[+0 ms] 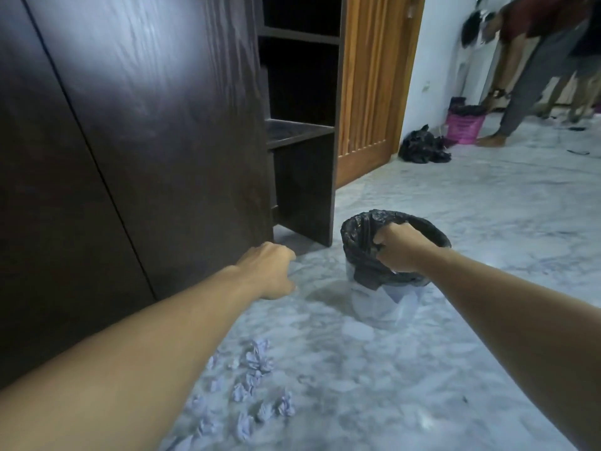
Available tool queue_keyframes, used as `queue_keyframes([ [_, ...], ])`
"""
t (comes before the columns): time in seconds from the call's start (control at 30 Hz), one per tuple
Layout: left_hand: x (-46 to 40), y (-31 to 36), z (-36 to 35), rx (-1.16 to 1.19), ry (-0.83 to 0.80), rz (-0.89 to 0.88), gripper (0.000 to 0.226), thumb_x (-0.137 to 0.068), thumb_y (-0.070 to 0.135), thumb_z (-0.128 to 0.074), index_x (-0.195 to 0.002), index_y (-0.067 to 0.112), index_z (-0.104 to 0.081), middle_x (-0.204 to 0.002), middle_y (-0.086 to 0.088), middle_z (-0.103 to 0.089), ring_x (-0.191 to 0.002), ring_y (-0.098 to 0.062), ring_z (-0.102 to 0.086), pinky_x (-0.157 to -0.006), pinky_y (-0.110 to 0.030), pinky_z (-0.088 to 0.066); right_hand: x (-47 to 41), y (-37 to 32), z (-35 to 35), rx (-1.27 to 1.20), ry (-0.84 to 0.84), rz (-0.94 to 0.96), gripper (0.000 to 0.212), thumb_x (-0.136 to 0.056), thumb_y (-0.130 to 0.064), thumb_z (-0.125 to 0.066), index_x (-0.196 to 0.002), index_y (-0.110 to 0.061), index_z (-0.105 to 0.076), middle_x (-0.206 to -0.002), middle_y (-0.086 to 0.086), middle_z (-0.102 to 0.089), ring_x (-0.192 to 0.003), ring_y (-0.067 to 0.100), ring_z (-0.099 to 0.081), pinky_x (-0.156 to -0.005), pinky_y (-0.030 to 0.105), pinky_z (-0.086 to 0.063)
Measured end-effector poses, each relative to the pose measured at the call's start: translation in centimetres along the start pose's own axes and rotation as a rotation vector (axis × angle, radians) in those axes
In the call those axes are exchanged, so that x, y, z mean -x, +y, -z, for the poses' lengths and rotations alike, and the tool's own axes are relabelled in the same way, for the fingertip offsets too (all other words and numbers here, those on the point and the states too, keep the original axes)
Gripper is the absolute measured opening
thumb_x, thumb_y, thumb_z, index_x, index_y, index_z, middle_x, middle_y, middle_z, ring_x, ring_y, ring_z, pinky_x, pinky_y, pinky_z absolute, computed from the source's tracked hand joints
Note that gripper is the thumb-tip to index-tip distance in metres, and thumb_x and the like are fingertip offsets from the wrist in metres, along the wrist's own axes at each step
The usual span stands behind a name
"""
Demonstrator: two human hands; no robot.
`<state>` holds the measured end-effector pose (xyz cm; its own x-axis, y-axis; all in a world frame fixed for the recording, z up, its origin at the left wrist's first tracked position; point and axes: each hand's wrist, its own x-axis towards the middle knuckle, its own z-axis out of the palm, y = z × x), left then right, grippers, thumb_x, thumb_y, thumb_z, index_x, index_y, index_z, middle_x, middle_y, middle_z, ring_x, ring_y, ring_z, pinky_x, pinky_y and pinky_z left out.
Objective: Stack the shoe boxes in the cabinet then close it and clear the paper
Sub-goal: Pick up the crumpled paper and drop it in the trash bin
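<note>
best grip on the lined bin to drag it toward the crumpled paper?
Take the bin by its near rim, from above, as the right hand does now: it stands upright with an open top, and the black liner folded over the edge gives the fingers a lip. The paper lies nearer the camera, so pull toward yourself.

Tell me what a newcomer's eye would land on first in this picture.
First, the right hand gripping the black liner at the rim of the bin on the marble floor, mid-frame. Next, the left hand at the bottom corner of the dark cabinet door, fingers hidden. Then the crumpled paper balls scattered on the floor below.
</note>
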<state>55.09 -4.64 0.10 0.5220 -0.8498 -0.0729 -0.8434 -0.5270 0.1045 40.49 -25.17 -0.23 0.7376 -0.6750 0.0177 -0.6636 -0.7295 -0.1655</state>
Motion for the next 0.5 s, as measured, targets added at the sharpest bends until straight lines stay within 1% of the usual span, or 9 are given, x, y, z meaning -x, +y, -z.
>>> queue_keyframes([
  [0.07,-2.0,1.6,-1.9,0.017,-0.012,-0.041,0.047,-0.077,0.033,-0.065,-0.121,0.018,-0.06,-0.117,-0.006,-0.061,-0.105,-0.034,-0.06,-0.082,-0.043,-0.054,-0.9,2.5,-1.9,0.009,0.005,-0.024,0.018,-0.083,-0.015,-0.05,-0.065,-0.014,-0.047,-0.075,0.007,-0.057,-0.074,0.034,-0.059,-0.057,0.03,-0.041],
  [0.17,-4.7,3.8,-4.3,0.015,-0.007,-0.093,0.05,-0.08,0.036,-0.066,-0.125,0.017,-0.056,-0.127,-0.01,-0.058,-0.111,-0.034,-0.058,-0.087,-0.043,-0.052,-1.7,5.0,-3.9,0.032,0.041,-0.028,0.007,-0.087,-0.024,-0.052,-0.085,-0.019,-0.055,-0.088,0.007,-0.061,-0.086,0.034,-0.06,-0.066,0.033,-0.046],
  [0.23,-6.5,5.2,-5.6,0.01,-0.02,-0.124,0.052,-0.082,0.034,-0.066,-0.129,0.016,-0.054,-0.131,-0.011,-0.055,-0.114,-0.034,-0.057,-0.089,-0.044,-0.051,-2.1,6.2,-5.2,0.05,0.048,-0.033,0.024,-0.084,-0.024,-0.054,-0.107,-0.021,-0.062,-0.103,0.011,-0.066,-0.097,0.036,-0.062,-0.075,0.036,-0.052],
  [0.27,-7.3,6.0,-6.1,0.003,-0.026,-0.136,0.052,-0.083,0.032,-0.065,-0.13,0.015,-0.053,-0.132,-0.011,-0.054,-0.115,-0.033,-0.056,-0.089,-0.043,-0.052,-2.2,6.7,-5.9,0.065,0.036,-0.041,0.033,-0.085,-0.022,-0.055,-0.118,-0.022,-0.062,-0.109,0.013,-0.066,-0.101,0.037,-0.061,-0.08,0.038,-0.052],
  [0.3,-8.0,6.7,-6.5,-0.005,-0.023,-0.146,0.051,-0.083,0.031,-0.065,-0.13,0.015,-0.052,-0.133,-0.011,-0.054,-0.115,-0.032,-0.056,-0.087,-0.042,-0.052,-2.2,7.2,-6.5,0.079,0.026,-0.048,0.039,-0.087,-0.02,-0.056,-0.126,-0.022,-0.059,-0.113,0.015,-0.064,-0.104,0.037,-0.06,-0.083,0.04,-0.05],
  [0.37,-9.3,8.1,-7.0,0.005,0.001,-0.176,0.053,-0.084,0.026,-0.064,-0.133,0.013,-0.048,-0.137,-0.011,-0.051,-0.119,-0.032,-0.053,-0.09,-0.041,-0.05,-2.4,8.1,-7.5,0.088,0.024,-0.056,0.043,-0.088,-0.02,-0.057,-0.132,-0.023,-0.056,-0.118,0.015,-0.063,-0.11,0.037,-0.058,-0.092,0.045,-0.047],
  [0.4,-9.9,8.7,-7.2,0.019,0.01,-0.194,0.056,-0.085,0.023,-0.063,-0.137,0.012,-0.044,-0.143,-0.01,-0.045,-0.126,-0.032,-0.048,-0.096,-0.041,-0.047,-2.4,8.3,-7.9,0.081,0.038,-0.061,0.045,-0.088,-0.016,-0.056,-0.132,-0.024,-0.055,-0.119,0.015,-0.062,-0.112,0.037,-0.057,-0.094,0.048,-0.046],
  [0.47,-10.7,9.9,-7.7,0.033,-0.001,-0.231,0.07,-0.087,0.021,-0.063,-0.148,0.012,-0.031,-0.157,-0.008,-0.026,-0.141,-0.03,-0.03,-0.11,-0.042,-0.034,-2.5,8.9,-8.7,0.076,0.079,-0.061,0.052,-0.086,-0.005,-0.052,-0.134,-0.024,-0.052,-0.12,0.012,-0.061,-0.113,0.036,-0.055,-0.093,0.049,-0.046],
  [0.5,-10.9,10.4,-8.1,0.03,-0.008,-0.246,0.076,-0.087,0.021,-0.064,-0.151,0.013,-0.024,-0.161,-0.006,-0.016,-0.145,-0.028,-0.022,-0.114,-0.043,-0.029,-2.5,9.1,-9.0,0.077,0.09,-0.056,0.054,-0.085,-0.002,-0.051,-0.135,-0.023,-0.051,-0.121,0.012,-0.061,-0.114,0.036,-0.054,-0.092,0.049,-0.045],
])
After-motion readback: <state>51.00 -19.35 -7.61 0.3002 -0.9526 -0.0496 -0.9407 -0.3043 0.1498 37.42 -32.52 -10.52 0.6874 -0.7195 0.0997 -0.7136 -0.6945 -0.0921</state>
